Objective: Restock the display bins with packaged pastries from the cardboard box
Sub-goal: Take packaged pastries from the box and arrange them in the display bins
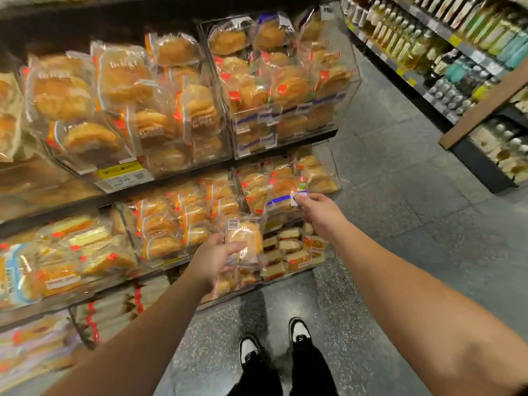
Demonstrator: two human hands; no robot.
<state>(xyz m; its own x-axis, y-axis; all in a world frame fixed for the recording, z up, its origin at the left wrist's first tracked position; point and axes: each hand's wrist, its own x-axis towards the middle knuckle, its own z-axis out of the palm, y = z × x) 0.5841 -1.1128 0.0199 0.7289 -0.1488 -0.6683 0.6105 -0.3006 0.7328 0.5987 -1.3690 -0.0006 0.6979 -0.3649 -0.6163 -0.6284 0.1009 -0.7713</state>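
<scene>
Supermarket aisle, speckled grey floor; tiered clear display bins of wrapped pastries run along the left, bottle shelving stands across the aisle on the right. Cardboard box: not in view

Left hand: grip wrapped around one packaged pastry, thumb across its front, barcode label up, pack upright. It is held just in front of the lower tiers, not yet inside any bin

Right hand: grip narrow, fingertips pinching the edge of a blue-striped pack lying at the front of the middle-tier bin at the right end of the rack. Cannot tell whether this pack is being set in or only shifted

Step in hand, as I judge it: placing stock, with the right hand making or tidying a slot while the left waits with the next pack

Next move calls for: matching the left-hand pastry to the bin of the same product (labels too blurred to read), then sliding it in face-forward without crushing the soft contents or toppling the stacked packs. Bins look nearly full, so room is tight
</scene>
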